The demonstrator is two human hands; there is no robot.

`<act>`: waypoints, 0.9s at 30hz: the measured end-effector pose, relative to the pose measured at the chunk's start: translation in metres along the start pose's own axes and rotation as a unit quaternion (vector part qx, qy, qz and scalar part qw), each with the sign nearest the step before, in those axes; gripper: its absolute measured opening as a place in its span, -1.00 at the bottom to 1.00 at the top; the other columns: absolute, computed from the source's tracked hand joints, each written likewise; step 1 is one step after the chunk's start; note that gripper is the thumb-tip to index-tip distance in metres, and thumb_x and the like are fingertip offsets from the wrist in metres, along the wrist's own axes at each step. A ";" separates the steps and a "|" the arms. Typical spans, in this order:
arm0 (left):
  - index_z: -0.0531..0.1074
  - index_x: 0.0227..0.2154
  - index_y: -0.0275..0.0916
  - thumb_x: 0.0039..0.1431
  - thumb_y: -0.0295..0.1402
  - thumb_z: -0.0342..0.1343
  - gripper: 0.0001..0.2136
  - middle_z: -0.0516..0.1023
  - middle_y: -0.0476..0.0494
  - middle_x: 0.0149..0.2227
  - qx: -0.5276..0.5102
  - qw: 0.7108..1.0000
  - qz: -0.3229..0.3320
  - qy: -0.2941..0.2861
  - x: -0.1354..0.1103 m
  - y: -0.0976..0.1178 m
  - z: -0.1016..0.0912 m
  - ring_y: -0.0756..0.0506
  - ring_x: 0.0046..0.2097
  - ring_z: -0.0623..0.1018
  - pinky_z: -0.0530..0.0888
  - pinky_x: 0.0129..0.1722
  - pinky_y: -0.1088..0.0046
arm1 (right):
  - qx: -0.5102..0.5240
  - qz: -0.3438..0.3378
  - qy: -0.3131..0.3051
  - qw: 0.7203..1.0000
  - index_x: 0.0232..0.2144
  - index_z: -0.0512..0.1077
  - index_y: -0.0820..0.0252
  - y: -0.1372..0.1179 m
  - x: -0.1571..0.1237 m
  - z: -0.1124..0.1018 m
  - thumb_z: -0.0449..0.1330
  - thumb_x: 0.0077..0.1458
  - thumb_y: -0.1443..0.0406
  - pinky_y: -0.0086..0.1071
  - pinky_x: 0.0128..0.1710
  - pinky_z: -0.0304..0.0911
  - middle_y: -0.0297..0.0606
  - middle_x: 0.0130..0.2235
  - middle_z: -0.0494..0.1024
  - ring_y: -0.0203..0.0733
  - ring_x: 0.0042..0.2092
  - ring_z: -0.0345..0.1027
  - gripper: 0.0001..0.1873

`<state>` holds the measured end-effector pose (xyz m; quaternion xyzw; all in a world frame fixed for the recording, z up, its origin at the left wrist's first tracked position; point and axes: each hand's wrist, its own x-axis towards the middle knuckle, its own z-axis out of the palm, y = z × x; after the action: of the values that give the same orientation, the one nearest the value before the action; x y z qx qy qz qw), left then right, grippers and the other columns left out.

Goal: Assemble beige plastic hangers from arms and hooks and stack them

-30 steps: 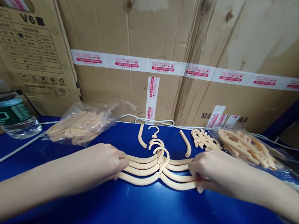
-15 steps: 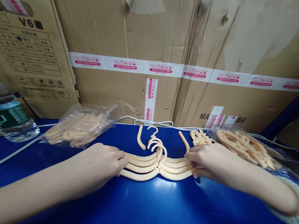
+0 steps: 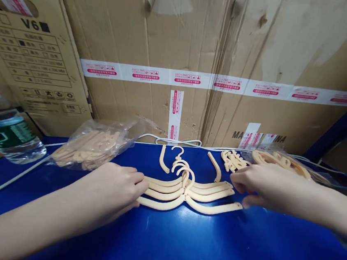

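Several cream plastic hangers [image 3: 185, 191] lie nested in a row on the blue table [image 3: 180, 246], hooks pointing away from me. My left hand [image 3: 114, 190] rests palm down on their left ends, fingers pressed on the arms. My right hand [image 3: 259, 186] hovers just past their right ends, fingers loosely curled and holding nothing, its fingertips near the tips of the upper hangers. Two loose curved hanger arms [image 3: 164, 160] and a small hook lie behind the row.
A clear bag of cream parts [image 3: 93, 146] lies at the back left, another bag of parts [image 3: 284, 162] and a loose pile of hooks [image 3: 234, 160] at the back right. A water bottle [image 3: 6, 129] lies far left. Cardboard boxes [image 3: 181, 56] wall off the back; a white cable [image 3: 7, 180] runs along it.
My right hand has let go of the hangers' right ends and drawn back to the right. The front hanger's right arm now lies apart from the others. My left hand has stayed put.
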<state>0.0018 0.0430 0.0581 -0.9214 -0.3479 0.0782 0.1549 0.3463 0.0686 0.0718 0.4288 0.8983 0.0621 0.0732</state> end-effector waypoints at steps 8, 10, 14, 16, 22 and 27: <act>0.42 -0.24 -0.23 0.08 -0.43 0.18 -0.84 0.52 -0.17 -0.22 -0.065 0.997 -0.044 0.015 -0.002 0.001 0.004 -0.20 -0.25 0.52 0.41 -0.31 0.34 | -0.012 0.015 -0.008 1.000 -0.31 0.47 0.11 -0.007 -0.005 -0.006 0.41 -0.12 0.29 -0.35 -0.54 -0.09 -0.31 -0.51 0.50 -0.13 -0.49 0.36 -0.72; 0.40 -0.18 -0.21 0.07 -0.39 0.19 -0.77 0.50 -0.19 -0.14 -0.097 0.994 -0.053 0.026 -0.003 0.001 0.007 -0.20 -0.18 0.52 0.42 -0.23 0.34 | -0.009 0.024 -0.043 0.999 -0.13 0.46 0.13 -0.011 -0.001 -0.003 0.43 -0.16 0.17 -0.34 -0.52 0.04 -0.25 -0.46 0.55 -0.02 -0.43 0.43 -0.51; 0.39 -0.18 -0.17 0.11 -0.33 0.17 -0.79 0.50 -0.20 -0.13 -0.129 0.989 -0.059 0.034 -0.004 0.000 0.012 -0.20 -0.14 0.53 0.42 -0.19 0.36 | 0.014 0.028 -0.069 0.997 0.09 0.36 0.19 -0.016 0.005 0.000 0.43 -0.17 0.10 -0.20 -0.33 0.27 -0.06 -0.27 0.61 0.17 -0.25 0.49 -0.23; 0.39 -0.20 -0.18 0.12 -0.37 0.16 -0.83 0.51 -0.18 -0.17 -0.117 0.992 -0.056 -0.001 -0.002 0.001 0.012 -0.21 -0.18 0.53 0.43 -0.24 0.33 | 0.027 0.028 -0.072 0.997 0.11 0.35 0.21 -0.017 0.008 0.001 0.42 -0.15 0.13 -0.17 -0.29 0.30 -0.04 -0.23 0.61 0.19 -0.22 0.50 -0.23; 0.39 -0.20 -0.22 0.18 -0.43 0.09 -0.87 0.52 -0.18 -0.21 -0.072 0.995 -0.042 -0.046 0.002 0.003 0.009 -0.27 -0.21 0.55 0.46 -0.28 0.23 | 0.017 0.029 -0.074 0.997 -0.07 0.43 0.17 -0.011 0.014 0.004 0.35 -0.03 0.20 -0.27 -0.41 0.23 -0.18 -0.35 0.62 0.10 -0.31 0.52 -0.54; 0.38 -0.25 -0.23 0.19 -0.46 0.07 -0.91 0.52 -0.17 -0.22 -0.084 0.994 -0.032 -0.060 0.004 0.006 0.005 -0.25 -0.23 0.54 0.47 -0.31 0.23 | 0.023 0.026 -0.061 0.998 -0.24 0.46 0.13 -0.006 0.017 0.006 0.33 0.02 0.24 -0.35 -0.49 0.08 -0.32 -0.46 0.55 -0.08 -0.43 0.45 -0.77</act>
<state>0.0071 0.0423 0.0510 -0.9129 -0.3916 0.0989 0.0584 0.3322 0.0784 0.0638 0.4568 0.8817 0.0173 0.1167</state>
